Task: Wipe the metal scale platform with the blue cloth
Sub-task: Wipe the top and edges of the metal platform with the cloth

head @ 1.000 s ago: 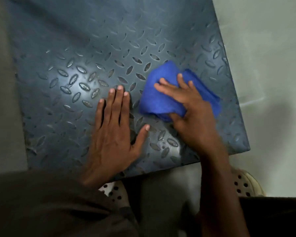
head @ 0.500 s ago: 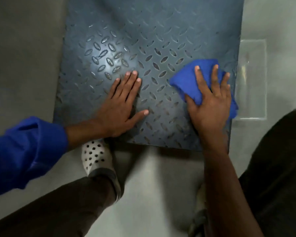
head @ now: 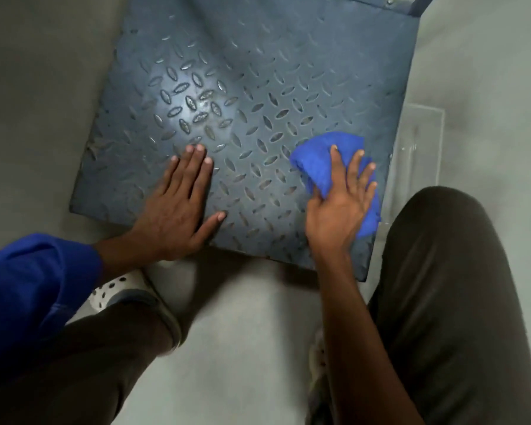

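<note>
The metal scale platform [head: 258, 72] is a dark blue-grey tread plate lying on the grey floor and filling the upper middle of the view. A crumpled blue cloth [head: 316, 157] lies near its front right corner. My right hand [head: 341, 210] presses down on the cloth with fingers spread and straight, covering its near half. My left hand [head: 181, 204] rests flat on the bare plate near the front left edge, fingers together and thumb out, apart from the cloth.
A clear plastic container [head: 420, 142] sits on the floor against the platform's right edge. My white perforated shoe [head: 117, 289] stands just in front of the platform on the left, and my dark-trousered knee [head: 448, 271] rises at the right.
My right hand has slid the cloth from the plate's middle right toward the front right corner. The left hand has stayed flat on the plate while the view pulled back.
</note>
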Available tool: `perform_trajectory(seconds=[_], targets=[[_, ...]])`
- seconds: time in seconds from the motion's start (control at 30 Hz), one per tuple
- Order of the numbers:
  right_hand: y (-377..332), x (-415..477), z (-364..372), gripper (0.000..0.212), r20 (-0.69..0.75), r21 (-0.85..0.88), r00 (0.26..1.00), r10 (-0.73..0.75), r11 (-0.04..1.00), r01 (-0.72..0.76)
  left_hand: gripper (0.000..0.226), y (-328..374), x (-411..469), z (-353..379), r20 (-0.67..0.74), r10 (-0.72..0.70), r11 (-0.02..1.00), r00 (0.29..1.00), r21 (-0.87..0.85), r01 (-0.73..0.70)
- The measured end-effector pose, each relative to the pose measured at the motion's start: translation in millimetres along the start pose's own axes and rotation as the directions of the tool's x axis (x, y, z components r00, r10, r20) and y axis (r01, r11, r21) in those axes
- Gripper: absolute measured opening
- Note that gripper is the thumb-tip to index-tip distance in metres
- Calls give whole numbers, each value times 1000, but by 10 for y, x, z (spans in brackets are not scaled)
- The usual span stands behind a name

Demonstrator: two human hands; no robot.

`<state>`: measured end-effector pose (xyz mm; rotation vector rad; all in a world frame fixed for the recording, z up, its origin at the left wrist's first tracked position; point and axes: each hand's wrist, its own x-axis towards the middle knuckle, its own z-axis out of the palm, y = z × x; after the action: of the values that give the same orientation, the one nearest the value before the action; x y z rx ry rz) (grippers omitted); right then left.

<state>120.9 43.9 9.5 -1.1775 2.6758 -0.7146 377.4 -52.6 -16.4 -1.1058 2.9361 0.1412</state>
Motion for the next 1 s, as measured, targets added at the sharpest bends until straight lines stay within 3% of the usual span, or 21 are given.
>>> perform_trajectory(seconds=[0.07, 0.17, 0.27, 0.33, 0.4, 0.5, 0.6, 0.67, 0.73, 0.83, 0.9, 1.0], targets=[[45, 76, 135, 80, 40, -87, 999, 8, 996, -4, 93, 16, 11, 0, 16, 1, 1000, 1000, 2, -1], [-439, 71, 406, 78, 73, -7, 995, -64, 998, 64, 90, 43, 21, -9, 14, -16, 999, 1000, -37, 16], [-1047, 62, 654, 73, 153, 172, 959, -238, 962, 211, 88, 26, 22, 9, 19, -15, 999, 1000, -50, 16], [-1265, 53, 605, 75, 272, 345, 904, -331, 910, 229, 90, 17, 13, 9, 54, -41, 998, 998, -52, 44], [-1142, 63, 375, 80, 224, 430, 914, -339, 876, 220, 90, 19, 18, 17, 29, -42, 998, 999, -48, 44], [-444, 74, 91, 80, 48, 206, 991, -129, 972, 116, 90, 9, 26, 11, -36, -12, 999, 999, -40, 10], [-20, -15, 93, 81, 24, -32, 998, 57, 998, -57, 92, 30, 8, 1, -33, -19, 999, 999, -38, 18], [-194, -95, 244, 84, 75, -57, 997, -7, 998, 11, 92, 22, -6, 7, -34, -18, 999, 999, -47, 17], [-617, -116, 449, 82, 119, -9, 978, -170, 985, 172, 91, 23, 13, 14, -39, -21, 999, 999, -50, 19], [-1243, -174, 620, 74, 179, 180, 927, -330, 937, 299, 84, -32, -7, 35, -73, 23, 990, 997, -137, -33], [-1308, -135, 532, 77, 190, 255, 918, -347, 921, 295, 84, -233, -59, 47, -95, 27, 983, 995, -179, -44], [-735, -30, 303, 76, 75, 84, 967, -244, 968, 238, 87, -676, -275, 10, -86, 7, 986, 996, -166, -21]])
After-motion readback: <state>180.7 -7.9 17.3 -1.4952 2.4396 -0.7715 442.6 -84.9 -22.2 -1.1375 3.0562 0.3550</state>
